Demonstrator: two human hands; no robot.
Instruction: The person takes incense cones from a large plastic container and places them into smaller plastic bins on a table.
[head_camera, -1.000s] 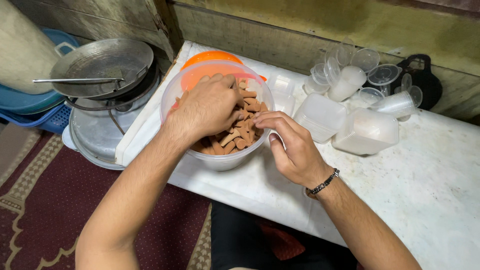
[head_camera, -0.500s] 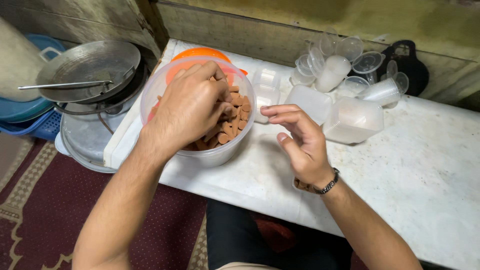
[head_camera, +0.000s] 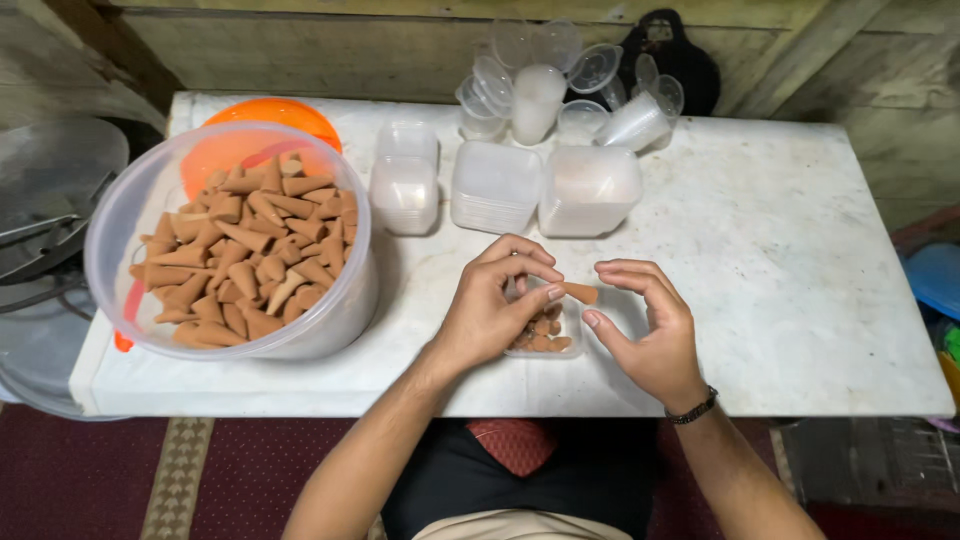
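A big clear plastic tub (head_camera: 120, 300) full of brown cones (head_camera: 250, 255) stands at the table's left. Near the front edge sits a small clear container (head_camera: 548, 338) with several brown cones in it. My left hand (head_camera: 490, 310) is over that container, pinching one brown cone (head_camera: 580, 292) between thumb and fingertips. My right hand (head_camera: 650, 330) hovers just right of it, fingers curled and apart, fingertips close to the cone's end and holding nothing.
An orange lid (head_camera: 270, 120) lies behind the tub. Stacks of empty clear containers (head_camera: 590, 190) and small round cups (head_camera: 535, 85) line the back of the white table (head_camera: 800, 260). Metal pans (head_camera: 45, 180) sit off the left edge; a wall runs behind.
My left hand left the big tub and came to the small container with a cone. My right hand moved beside it. The view shifted right and now looks straight down at the table.
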